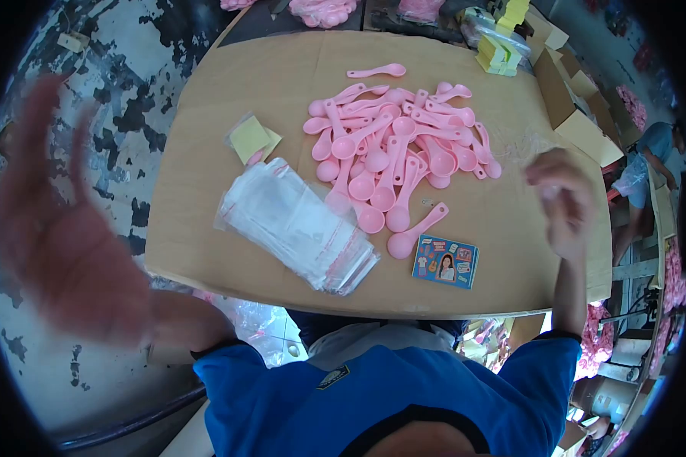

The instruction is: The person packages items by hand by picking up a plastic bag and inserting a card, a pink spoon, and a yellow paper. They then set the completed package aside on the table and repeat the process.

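My left hand [57,228] is raised off the left side of the brown table [251,84], palm open, fingers spread, blurred and holding nothing. At the table's right edge my right hand [562,199] hovers with fingers curled; whether it pinches something small is unclear. A heap of pink plastic spoons [400,148] lies in the middle of the table. A stack of clear plastic bags [297,225] sits at the front left. A small printed card box [445,261] lies near the front edge, beside one spoon [417,231].
A small bag of yellow slips [251,139] lies left of the spoons. Yellow pads [498,52] and cardboard boxes [579,114] crowd the far right. More pink items [322,11] sit beyond the table. Another person [652,164] stands at the right.
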Demonstrator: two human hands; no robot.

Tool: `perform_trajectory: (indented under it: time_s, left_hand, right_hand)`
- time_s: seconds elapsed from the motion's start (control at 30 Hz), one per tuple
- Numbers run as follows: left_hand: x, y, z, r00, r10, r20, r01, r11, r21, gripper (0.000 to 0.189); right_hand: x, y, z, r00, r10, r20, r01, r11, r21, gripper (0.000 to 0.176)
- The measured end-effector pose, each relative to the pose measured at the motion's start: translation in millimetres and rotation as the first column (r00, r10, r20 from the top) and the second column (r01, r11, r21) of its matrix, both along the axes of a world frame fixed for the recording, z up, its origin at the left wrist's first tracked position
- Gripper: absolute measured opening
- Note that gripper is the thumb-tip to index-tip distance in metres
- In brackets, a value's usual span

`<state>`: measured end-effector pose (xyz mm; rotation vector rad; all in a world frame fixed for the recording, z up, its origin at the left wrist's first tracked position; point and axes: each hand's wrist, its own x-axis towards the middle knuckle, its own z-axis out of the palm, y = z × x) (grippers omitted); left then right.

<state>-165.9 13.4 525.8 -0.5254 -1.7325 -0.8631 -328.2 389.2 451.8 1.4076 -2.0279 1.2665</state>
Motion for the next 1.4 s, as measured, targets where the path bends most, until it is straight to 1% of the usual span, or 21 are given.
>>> perform_trajectory:
  time_s: [0.03, 0.07, 0.13, 0.17, 0.2, 0.23, 0.3, 0.37, 0.5, 0.67, 0.83, 1.03, 1.13, 1.3, 1.4]
  left_hand:
    - [4.0, 21.2, 18.2, 0.984, 0.043, -0.173, -0.028, 0.996, 0.087, 0.058]
    - [6.1, 43.1, 38.7, 0.953, 0.119, -0.279, -0.11, 0.993, 0.046, 0.056]
    - [19.4, 49.3, 50.5, 0.901, 0.104, -0.422, -0.158, 0.983, -0.096, 0.056]
    - [25.0, 48.5, 51.2, 0.884, 0.091, -0.459, -0.174, 0.975, -0.141, 0.055]
    - [28.5, 47.5, 50.0, 0.876, 0.089, -0.474, -0.186, 0.969, -0.162, 0.055]
    - [32.1, 45.9, 48.6, 0.866, 0.09, -0.493, -0.2, 0.964, -0.175, 0.054]
    - [37.1, 42.3, 43.6, 0.858, 0.095, -0.505, -0.219, 0.957, -0.191, 0.054]
    - [40.9, 38.1, 40.3, 0.855, 0.099, -0.509, -0.232, 0.951, -0.205, 0.053]
    - [50.1, 34.4, 28.5, 0.846, 0.152, -0.512, -0.281, 0.942, -0.184, 0.052]
    - [51.6, 23.3, 17.1, 0.85, 0.236, -0.471, -0.344, 0.926, -0.157, 0.05]
    - [47.3, 14.0, 10.3, 0.847, 0.318, -0.427, -0.41, 0.901, -0.141, 0.048]
    - [48.8, 7.7, -4.0, 0.831, 0.372, -0.414, -0.456, 0.882, -0.122, 0.046]
    - [52.0, 5.9, -3.9, 0.825, 0.396, -0.404, -0.477, 0.87, -0.12, 0.046]
    - [59.5, 4.7, -2.6, 0.811, 0.389, -0.436, -0.482, 0.868, -0.122, 0.044]
    - [66.7, 5.4, 4.8, 0.793, 0.392, -0.467, -0.494, 0.862, -0.116, 0.043]
  right_hand:
    - [7.1, -1.6, 14.5, 0.995, 0.033, -0.093, -0.04, 0.996, -0.076, 0.012]
    - [13.6, -1.5, 32.3, 0.981, 0.052, -0.187, -0.081, 0.985, -0.15, 0.021]
    - [19.2, 24.8, 89.2, 0.928, 0.243, -0.284, -0.226, 0.97, 0.09, 0.036]
    - [33.3, 33.0, 131.5, 0.888, 0.371, -0.272, -0.302, 0.916, 0.262, 0.043]
    - [44.6, 30.4, 150.8, 0.873, 0.412, -0.262, -0.32, 0.888, 0.332, 0.043]
    - [51.4, 26.4, 155.6, 0.875, 0.402, -0.269, -0.306, 0.891, 0.336, 0.042]
    - [53.1, 14.9, 149.6, 0.892, 0.346, -0.291, -0.257, 0.917, 0.305, 0.041]
    - [50.8, 8.7, 132.3, 0.915, 0.274, -0.296, -0.201, 0.946, 0.256, 0.04]
    - [38.7, 11.3, 107.7, 0.951, 0.111, -0.287, -0.075, 0.988, 0.132, 0.038]
    - [19.7, 22.2, 84.6, 0.969, -0.057, -0.239, 0.067, 0.997, 0.033, 0.036]
    - [5.9, 28.6, 65.7, 0.97, -0.162, -0.181, 0.164, 0.987, -0.004, 0.033]
    - [-1.8, 24.1, 42.1, 0.967, -0.215, -0.134, 0.212, 0.977, -0.04, 0.03]
    - [-3.6, 20.1, 41.0, 0.967, -0.224, -0.122, 0.219, 0.974, -0.048, 0.029]
    - [2.1, 12.6, 40.4, 0.965, -0.222, -0.138, 0.209, 0.973, -0.101, 0.026]
    - [8.1, 2.8, 48.9, 0.963, -0.198, -0.18, 0.171, 0.973, -0.155, 0.025]
